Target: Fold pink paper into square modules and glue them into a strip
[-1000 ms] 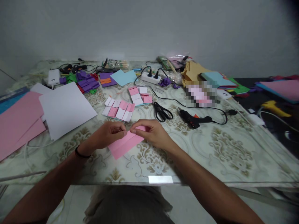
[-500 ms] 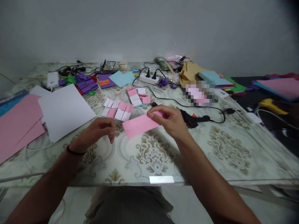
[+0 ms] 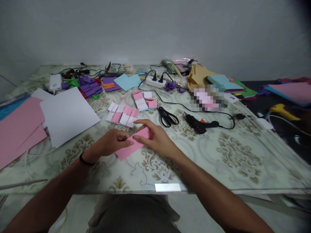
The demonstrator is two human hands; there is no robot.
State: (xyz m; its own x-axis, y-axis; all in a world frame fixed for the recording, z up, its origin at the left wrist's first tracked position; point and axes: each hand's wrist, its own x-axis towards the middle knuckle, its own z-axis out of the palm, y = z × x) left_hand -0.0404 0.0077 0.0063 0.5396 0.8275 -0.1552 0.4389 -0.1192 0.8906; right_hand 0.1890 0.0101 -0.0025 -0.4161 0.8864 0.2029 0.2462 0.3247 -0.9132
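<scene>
Both hands, left (image 3: 113,141) and right (image 3: 156,137), fingers clamped on pink paper strip (image 3: 131,147), flat, straight-edged. Clear plastic packet (image 3: 121,68) at rear: thin sticks inside. Tabletop (image 3: 204,168) glossy, scroll-patterned.

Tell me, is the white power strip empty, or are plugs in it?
Plugs are in it. Two black plugs stand up from the white power strip, side by side.

Pink paper strip (image 3: 131,148), flat and slanted, between both hands (image 3: 116,141).
</scene>
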